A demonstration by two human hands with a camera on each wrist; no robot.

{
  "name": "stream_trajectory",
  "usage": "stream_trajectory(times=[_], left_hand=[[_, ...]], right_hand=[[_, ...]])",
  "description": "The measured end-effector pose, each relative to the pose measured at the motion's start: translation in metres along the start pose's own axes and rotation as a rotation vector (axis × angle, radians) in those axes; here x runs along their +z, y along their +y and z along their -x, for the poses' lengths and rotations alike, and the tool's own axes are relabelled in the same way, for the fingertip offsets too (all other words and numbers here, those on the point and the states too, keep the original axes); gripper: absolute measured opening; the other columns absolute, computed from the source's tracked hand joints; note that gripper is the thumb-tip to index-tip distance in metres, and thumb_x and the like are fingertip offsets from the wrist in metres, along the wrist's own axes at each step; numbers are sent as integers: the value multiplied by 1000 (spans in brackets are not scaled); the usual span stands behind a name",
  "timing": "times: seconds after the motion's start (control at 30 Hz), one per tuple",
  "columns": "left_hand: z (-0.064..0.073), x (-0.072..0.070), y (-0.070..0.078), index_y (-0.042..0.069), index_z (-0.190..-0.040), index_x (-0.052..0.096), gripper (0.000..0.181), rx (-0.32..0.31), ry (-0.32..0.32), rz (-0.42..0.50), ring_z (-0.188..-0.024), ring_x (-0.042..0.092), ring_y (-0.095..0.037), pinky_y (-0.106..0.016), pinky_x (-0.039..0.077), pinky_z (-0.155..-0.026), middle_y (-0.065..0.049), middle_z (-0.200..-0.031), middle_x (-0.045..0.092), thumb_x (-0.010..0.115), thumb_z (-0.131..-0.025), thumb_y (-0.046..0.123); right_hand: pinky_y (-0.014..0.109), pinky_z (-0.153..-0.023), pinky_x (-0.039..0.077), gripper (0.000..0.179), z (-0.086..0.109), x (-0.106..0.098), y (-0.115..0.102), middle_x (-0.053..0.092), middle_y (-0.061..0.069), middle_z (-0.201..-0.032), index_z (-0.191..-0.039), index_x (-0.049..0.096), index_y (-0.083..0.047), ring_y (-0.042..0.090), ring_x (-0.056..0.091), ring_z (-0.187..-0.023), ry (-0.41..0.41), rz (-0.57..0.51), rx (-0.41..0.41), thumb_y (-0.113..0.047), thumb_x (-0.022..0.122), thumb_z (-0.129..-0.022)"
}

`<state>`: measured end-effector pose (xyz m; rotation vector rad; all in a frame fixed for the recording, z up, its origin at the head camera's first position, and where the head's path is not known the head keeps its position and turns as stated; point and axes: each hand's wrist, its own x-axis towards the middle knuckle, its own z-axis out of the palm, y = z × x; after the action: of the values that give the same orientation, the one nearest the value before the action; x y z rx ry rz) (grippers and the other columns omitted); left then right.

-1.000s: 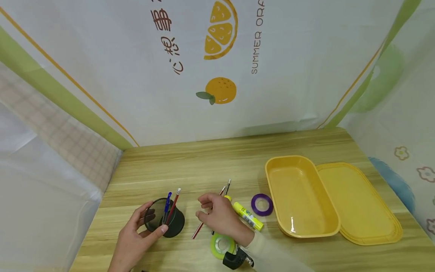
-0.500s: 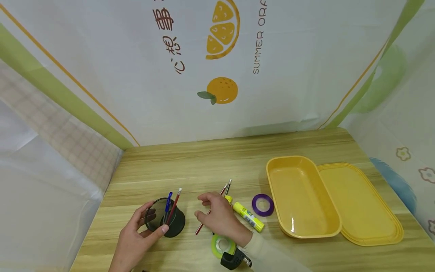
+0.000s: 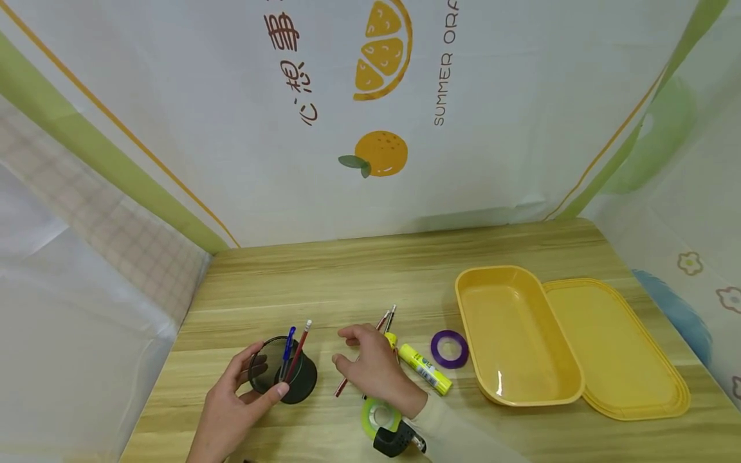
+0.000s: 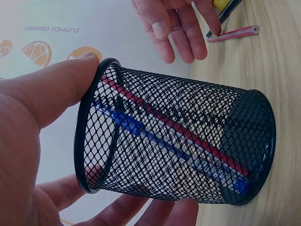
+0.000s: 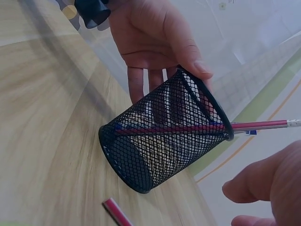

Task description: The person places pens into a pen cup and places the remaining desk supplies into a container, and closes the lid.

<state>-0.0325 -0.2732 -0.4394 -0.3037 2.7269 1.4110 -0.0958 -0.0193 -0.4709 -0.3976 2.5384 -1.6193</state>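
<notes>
My left hand (image 3: pixel 231 399) grips a black mesh pen holder (image 3: pixel 302 382), thumb at its rim and fingers round the far side. Inside lean a blue pen (image 3: pixel 288 346) and a red pencil (image 3: pixel 301 339) with a white end; both show through the mesh in the left wrist view. To the right, my right hand (image 3: pixel 379 370) hovers over the table with thumb and fingers apart, holding nothing. Beneath it lie another red pencil (image 3: pixel 341 388) and a black pencil (image 3: pixel 390 317), both partly hidden. A yellow glue stick (image 3: pixel 425 369) lies beside that hand.
A purple tape roll (image 3: pixel 436 350) lies left of a yellow box (image 3: pixel 515 341), whose lid (image 3: pixel 619 354) lies flat at its right. Near my right wrist is a green tape roll (image 3: pixel 368 421). A printed cloth (image 3: pixel 463 173) hangs behind the wooden table (image 3: pixel 324 283).
The head view has shifted slightly, so everything appears a little further right. Both hands keep almost the same pose, and the pen holder stays in my left hand.
</notes>
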Motion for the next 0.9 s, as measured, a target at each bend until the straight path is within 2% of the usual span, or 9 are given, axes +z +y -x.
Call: stream_trajectory(times=[0.2,0.47,0.6,0.77,0.9], left_hand=[[-1,-1,0,32,-157,45,83,-8,-6,10,-121,64,-11,-17,58,-85,-13,-147,60,89,-87,39],[-1,-1,-1,29,-158,45,84,4,-7,-6,-124,63,-22,-18,58,-84,-13,-148,59,89,-87,40],[-1,-1,0,29,-158,45,84,11,-6,-10,-126,63,-26,-18,58,-84,-13,-147,60,89,-87,40],[-1,-2,1,28,-158,45,85,7,-6,-16,-125,64,-26,-18,58,-84,-13,-144,63,89,-87,41],[0,-2,1,28,-158,45,84,7,-7,-14,-127,63,-27,-18,58,-84,-14,-144,62,89,-87,40]], right_hand=[[38,-90,52,43,-6,4,2,67,13,-122,-132,70,-3,28,65,-113,-17,18,13,-21,80,-93],[29,-81,49,42,-12,6,6,65,13,-116,-131,69,-3,28,63,-106,-3,39,5,-16,80,-93],[29,-79,46,43,-15,6,5,61,14,-114,-132,68,-3,24,58,-99,11,35,2,-14,80,-92],[42,-91,51,50,-18,8,4,55,18,-125,-137,64,-4,27,57,-110,59,29,34,-14,81,-91],[54,-104,50,67,-20,11,5,45,24,-138,-148,52,1,36,53,-125,100,14,72,-13,83,-89]])
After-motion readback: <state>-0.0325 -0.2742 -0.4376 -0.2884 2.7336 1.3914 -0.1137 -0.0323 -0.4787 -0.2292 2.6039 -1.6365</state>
